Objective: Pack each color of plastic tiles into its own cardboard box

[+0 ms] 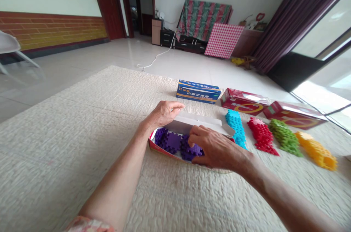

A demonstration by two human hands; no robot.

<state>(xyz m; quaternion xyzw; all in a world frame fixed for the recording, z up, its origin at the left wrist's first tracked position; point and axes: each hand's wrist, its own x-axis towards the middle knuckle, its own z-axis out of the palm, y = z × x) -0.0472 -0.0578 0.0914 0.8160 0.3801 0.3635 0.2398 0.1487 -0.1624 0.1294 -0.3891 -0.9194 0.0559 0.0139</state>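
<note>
A: Looking for the purple blocks (pixel 173 141)?

B: Yes, and seeing them lying inside the long open box (pixel 155 146), all bunched close together with bumpy edges.

A: Spotting the right hand (pixel 211 146) too?

B: Seeing it resting over the blocks at the box's right part, fingers bent and touching them. Not being able to tell if gripping one.

A: And finding the left hand (pixel 167 111) where?

B: Finding it sitting above the far left corner, just beside the white flap (pixel 192 118), fingers held together and a bit curved. Not being able to tell whether pressing the flap or only being near.

A: Seeing more colors on the right?

B: Yes, going along the cream mat (pixel 82 133): seeing blue blocks (pixel 236 129) lying nearest the box, then red blocks (pixel 262 137), green blocks (pixel 285 137) and yellow blocks (pixel 316 150).

A: Noticing anything behind those?

B: Noticing a blue box (pixel 197 92) and two red boxes (pixel 244 102) standing in a row.

A: Looking farther?

B: Seeing a white cord (pixel 161 54) lying on the shiny floor (pixel 82 60), and a checked cloth (pixel 223 40) hanging near the wall.
</note>
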